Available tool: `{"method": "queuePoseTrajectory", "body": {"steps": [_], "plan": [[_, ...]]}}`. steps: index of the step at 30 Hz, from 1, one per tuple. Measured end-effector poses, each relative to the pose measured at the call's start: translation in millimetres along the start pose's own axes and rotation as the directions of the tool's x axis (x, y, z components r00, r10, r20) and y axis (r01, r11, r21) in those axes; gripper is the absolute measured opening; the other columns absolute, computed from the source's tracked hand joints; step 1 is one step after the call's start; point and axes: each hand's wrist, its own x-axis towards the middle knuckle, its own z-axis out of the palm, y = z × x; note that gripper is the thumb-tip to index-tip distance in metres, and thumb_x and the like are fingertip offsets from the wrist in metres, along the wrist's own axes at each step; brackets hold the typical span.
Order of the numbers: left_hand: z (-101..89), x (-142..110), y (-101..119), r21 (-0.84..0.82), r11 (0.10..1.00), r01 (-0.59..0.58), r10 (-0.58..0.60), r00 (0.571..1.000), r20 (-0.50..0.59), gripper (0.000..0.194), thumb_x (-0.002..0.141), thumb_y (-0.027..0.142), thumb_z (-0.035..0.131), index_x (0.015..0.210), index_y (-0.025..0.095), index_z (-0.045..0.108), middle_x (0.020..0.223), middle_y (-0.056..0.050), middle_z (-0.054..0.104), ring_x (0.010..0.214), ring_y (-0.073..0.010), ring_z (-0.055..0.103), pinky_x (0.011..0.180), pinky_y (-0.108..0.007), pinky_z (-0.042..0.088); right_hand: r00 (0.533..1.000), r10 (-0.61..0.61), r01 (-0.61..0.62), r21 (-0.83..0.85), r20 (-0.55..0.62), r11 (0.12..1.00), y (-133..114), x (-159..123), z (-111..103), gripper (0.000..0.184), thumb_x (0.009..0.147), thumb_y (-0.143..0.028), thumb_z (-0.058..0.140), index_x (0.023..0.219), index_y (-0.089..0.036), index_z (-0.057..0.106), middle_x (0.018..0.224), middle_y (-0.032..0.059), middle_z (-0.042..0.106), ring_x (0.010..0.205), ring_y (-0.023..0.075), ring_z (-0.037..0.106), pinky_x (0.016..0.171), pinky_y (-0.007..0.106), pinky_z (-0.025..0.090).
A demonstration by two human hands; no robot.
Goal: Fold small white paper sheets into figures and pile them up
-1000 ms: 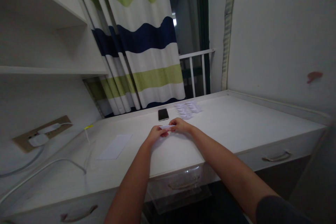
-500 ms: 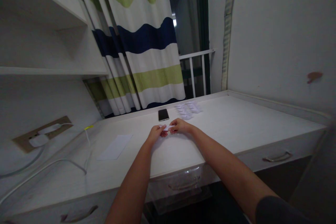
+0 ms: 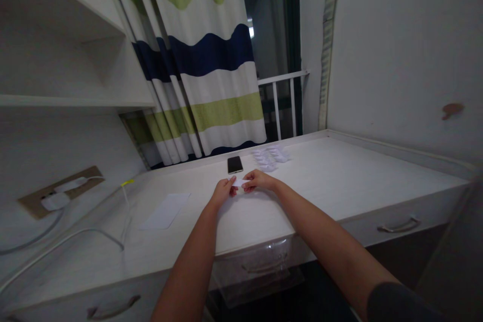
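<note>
Head view gives me a small white paper slip [image 3: 240,182] pinched between both hands, just in front of a black glass-fronted smartphone [image 3: 235,164]. From here, I read the left hand [image 3: 225,192] and right hand [image 3: 258,179] as each in a near-closed grip on one end of the slip, which keeps it raised off the white wooden tabletop [image 3: 302,196]. Just beyond the smartphone lies a cluster of small folded white papers [image 3: 269,157]; left of the smartphone, a flat white paper sheet [image 3: 165,210].
</note>
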Motion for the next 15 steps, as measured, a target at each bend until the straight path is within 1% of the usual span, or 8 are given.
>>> {"method": "queuePoseTrajectory", "body": {"steps": [3,7,15], "plan": [[-1.1,-1.1,1.8,0.021,1.0,-0.007,0.007,1.0,-0.019,0.047,0.071,0.055,0.04,0.045,0.016,0.048,0.034,0.002,0.042,0.035,-0.0091,0.039,0.044,-0.023,0.031,1.0,-0.012,0.012,-0.001,-0.013,1.0,-3.0,-0.9,0.5,0.028,0.052,-0.028,0.073,0.068,-0.008,0.061,0.056,0.0012,0.061,0.05,0.0079,0.055,0.052,0.019,0.045],[-2.2,-1.9,3.4,-0.006,1.0,-0.006,0.006,1.0,-0.027,0.048,0.071,0.055,0.04,0.043,0.017,0.046,0.032,0.002,0.039,0.035,-0.0087,0.036,0.043,-0.023,0.028,0.999,-0.022,0.023,0.011,-0.031,1.0,-6.8,-2.4,2.5,0.027,0.052,-0.027,0.073,0.068,-0.009,0.061,0.057,0.001,0.062,0.048,0.007,0.055,0.05,0.018,0.045],[-3.5,-2.2,4.5,-0.045,0.999,-0.019,0.017,0.999,-0.052,0.051,0.071,0.058,0.037,0.041,0.017,0.046,0.033,0.002,0.04,0.035,-0.0087,0.035,0.045,-0.024,0.028,0.998,-0.019,0.023,0.066,-0.065,0.998,-5.9,-2.0,1.2,0.025,0.054,-0.026,0.072,0.07,-0.008,0.062,0.057,0.0027,0.063,0.049,0.0082,0.057,0.054,0.02,0.048]]}}
